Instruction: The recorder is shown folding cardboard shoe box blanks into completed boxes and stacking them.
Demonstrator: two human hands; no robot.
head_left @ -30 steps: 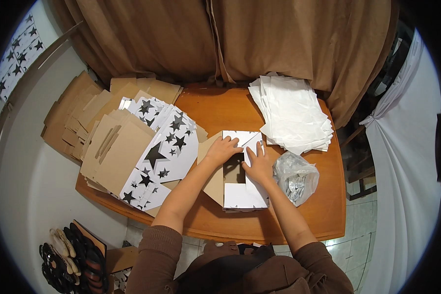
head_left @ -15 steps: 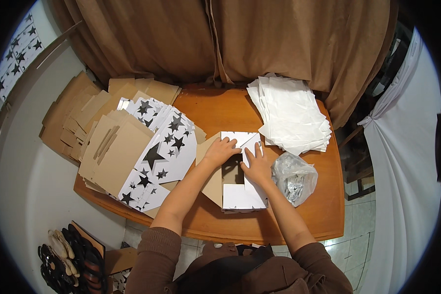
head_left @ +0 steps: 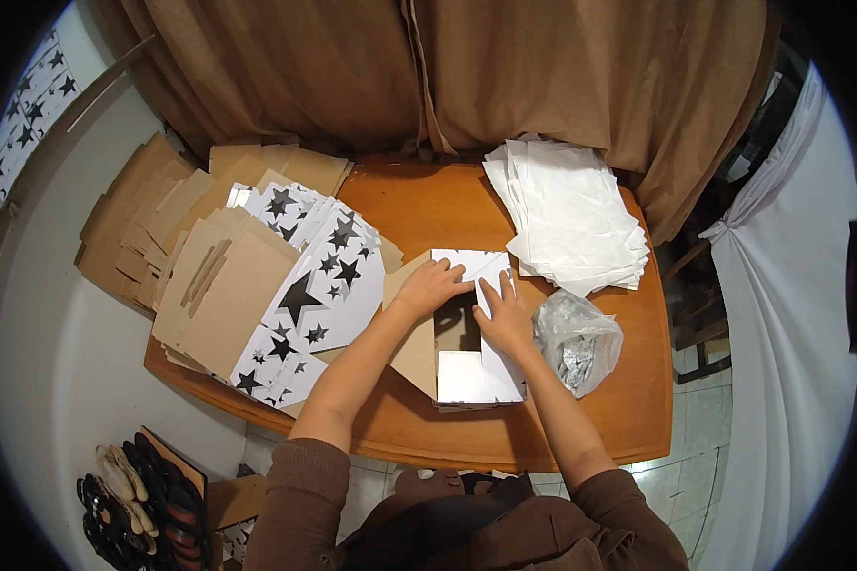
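A partly folded cardboard box (head_left: pixel 462 377) stands near the middle of the table's front, white outside and brown inside. Its white flaps frame a dark opening, while a brown flap spreads out on its left. My left hand (head_left: pixel 432 288) lies over the far left corner, fingers stretched onto the far white flap. On the right-hand flap rests my right hand (head_left: pixel 505 319), its fingers apart and pressing flat. Neither hand is wrapped round anything.
Flat cardboard box blanks (head_left: pixel 229 295), brown and white with black stars, are piled at the left. White paper sheets (head_left: pixel 576 214) lie stacked at the far right. A clear plastic bag (head_left: pixel 590 347) with silvery contents sits beside the box. Sandals (head_left: pixel 143 500) are at lower left.
Both hands keep their places on the box flaps, with at most a slight shift. The whole view has moved a little.
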